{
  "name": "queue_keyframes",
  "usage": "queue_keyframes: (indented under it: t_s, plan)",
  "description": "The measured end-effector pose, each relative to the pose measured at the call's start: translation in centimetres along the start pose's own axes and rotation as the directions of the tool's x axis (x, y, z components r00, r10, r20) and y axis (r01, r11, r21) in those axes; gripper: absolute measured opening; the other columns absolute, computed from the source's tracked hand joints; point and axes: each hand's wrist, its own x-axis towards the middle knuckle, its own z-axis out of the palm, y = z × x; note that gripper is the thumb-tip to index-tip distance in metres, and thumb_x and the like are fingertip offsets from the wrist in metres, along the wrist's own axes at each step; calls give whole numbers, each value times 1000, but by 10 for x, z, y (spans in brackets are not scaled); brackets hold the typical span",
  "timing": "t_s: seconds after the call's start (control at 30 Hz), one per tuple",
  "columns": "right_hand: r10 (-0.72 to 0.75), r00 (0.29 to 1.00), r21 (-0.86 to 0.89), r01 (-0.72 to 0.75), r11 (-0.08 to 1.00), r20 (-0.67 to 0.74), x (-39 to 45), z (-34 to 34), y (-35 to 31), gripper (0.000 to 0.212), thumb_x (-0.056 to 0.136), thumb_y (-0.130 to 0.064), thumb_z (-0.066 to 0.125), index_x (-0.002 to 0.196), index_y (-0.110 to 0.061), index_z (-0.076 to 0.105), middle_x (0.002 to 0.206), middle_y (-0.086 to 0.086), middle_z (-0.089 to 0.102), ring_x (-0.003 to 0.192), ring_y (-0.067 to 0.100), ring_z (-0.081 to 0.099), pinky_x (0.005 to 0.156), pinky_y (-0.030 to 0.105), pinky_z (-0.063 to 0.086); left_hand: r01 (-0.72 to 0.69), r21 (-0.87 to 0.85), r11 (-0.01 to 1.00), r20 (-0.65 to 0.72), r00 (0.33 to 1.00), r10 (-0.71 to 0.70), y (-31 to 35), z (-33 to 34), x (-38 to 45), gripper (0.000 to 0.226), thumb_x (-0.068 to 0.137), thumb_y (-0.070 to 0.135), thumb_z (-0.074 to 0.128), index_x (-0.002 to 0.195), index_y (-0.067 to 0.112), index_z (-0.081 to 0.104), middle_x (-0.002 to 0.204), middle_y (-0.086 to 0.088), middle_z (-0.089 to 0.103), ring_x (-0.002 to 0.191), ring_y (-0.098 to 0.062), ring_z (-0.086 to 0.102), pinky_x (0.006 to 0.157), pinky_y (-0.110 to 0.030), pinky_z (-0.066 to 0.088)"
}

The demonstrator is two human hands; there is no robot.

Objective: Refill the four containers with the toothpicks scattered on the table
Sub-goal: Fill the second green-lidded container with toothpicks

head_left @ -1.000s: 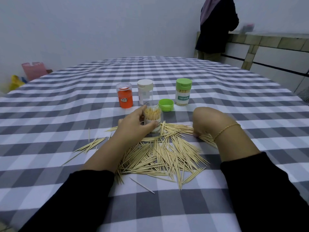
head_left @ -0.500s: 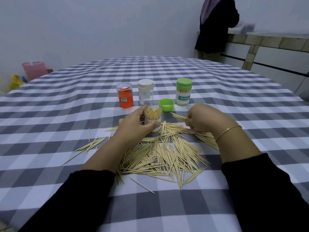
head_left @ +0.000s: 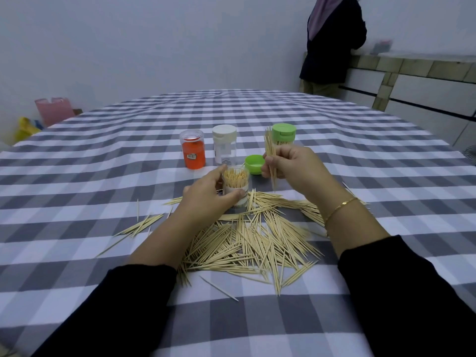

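Observation:
My left hand (head_left: 210,195) grips an open clear container (head_left: 235,185) that stands upright and is nearly full of toothpicks. To its right my right hand (head_left: 291,167) pinches a small bundle of toothpicks (head_left: 270,153), held almost upright above the table. A big pile of loose toothpicks (head_left: 253,240) lies on the checked tablecloth between my forearms. Behind stand an orange container (head_left: 193,150), a white-capped container (head_left: 224,144) and a green-capped container (head_left: 284,134). A loose green cap (head_left: 253,164) lies beside the open container.
A few stray toothpicks (head_left: 140,225) lie left of the pile. The round table (head_left: 103,150) stretches far back. A person in dark clothes (head_left: 332,45) stands at a tiled counter (head_left: 422,68) at the back right. Pink and yellow bags (head_left: 52,110) sit at the far left.
My right hand has lifted off the pile with a bundle of toothpicks, rising and turning it upright near the green cap. My left hand has stayed on the open container.

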Motion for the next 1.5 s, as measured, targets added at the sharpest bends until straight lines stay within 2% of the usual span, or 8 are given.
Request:
queue_keyframes:
  t_s: [0.1, 0.3, 0.53, 0.77, 0.93, 1.07, 1.23, 1.5]
  plan:
    - [-83, 992, 137, 96, 986, -94, 0, 15, -2, 20, 95, -7, 52, 80, -16, 61, 75, 3, 65, 79, 21, 66, 81, 33, 55, -1, -2, 1000, -1, 1000, 1, -1, 0, 1, 78, 85, 50, 66, 150, 30, 29, 140, 3, 54, 128, -19, 49, 110, -46, 35]
    - [-202, 930, 188, 268, 945, -307, -3, 30, -2, 22, 96, -13, 52, 81, -26, 61, 78, 0, 67, 90, 31, 65, 88, 46, 51, -5, -2, 1000, 1, 1000, 5, -2, 1, 1, 76, 85, 50, 66, 149, 30, 32, 138, 4, 55, 127, -17, 50, 109, -46, 35]
    - [-249, 889, 309, 377, 873, -383, -6, 38, -8, 14, 97, -13, 51, 93, -21, 61, 88, 5, 70, 90, 16, 67, 86, 31, 54, -5, -19, 1000, 2, 1000, 5, -1, 1, 1, 76, 84, 51, 67, 149, 30, 33, 136, 5, 57, 124, -15, 52, 110, -47, 35]
    - [-193, 953, 325, 263, 908, -234, -6, 53, -2, 14, 95, -11, 53, 91, -19, 64, 84, 3, 68, 84, 13, 65, 79, 33, 55, -36, -47, 998, -1, 999, 36, 3, 0, -4, 73, 83, 52, 68, 145, 29, 39, 112, 14, 61, 114, -10, 58, 107, -47, 37]
    - [-140, 977, 317, 184, 930, -158, -4, 57, 2, 12, 95, -8, 54, 96, -7, 66, 79, -5, 66, 67, -7, 60, 60, 10, 48, -53, -68, 996, 13, 998, 54, 4, 0, -5, 72, 73, 65, 61, 137, 37, 46, 102, 18, 66, 106, -8, 61, 102, -47, 42]
    - [-102, 990, 257, 126, 958, -102, -2, 57, 5, 11, 92, -13, 59, 92, -10, 70, 79, -6, 68, 70, -1, 63, 67, 17, 53, -71, -73, 995, 16, 997, 72, 3, 0, -5, 74, 64, 77, 55, 131, 47, 47, 99, 20, 68, 101, -3, 62, 98, -46, 44]
    - [-79, 991, 282, 106, 954, -104, -3, 57, 4, 11, 89, -12, 62, 86, -18, 71, 75, -7, 68, 70, 4, 64, 69, 20, 55, -63, -71, 995, 21, 998, 64, 5, 0, -4, 79, 62, 78, 53, 133, 41, 48, 103, 18, 67, 102, -5, 62, 99, -46, 44]
    - [25, 997, 231, -6, 973, -76, -2, 60, 8, 11, 87, -15, 65, 91, -19, 75, 87, 1, 74, 86, 18, 69, 82, 33, 56, -80, -52, 995, -6, 997, 79, 2, -1, -5, 54, 82, 53, 67, 132, 44, 48, 99, 23, 64, 105, -4, 60, 102, -47, 41]
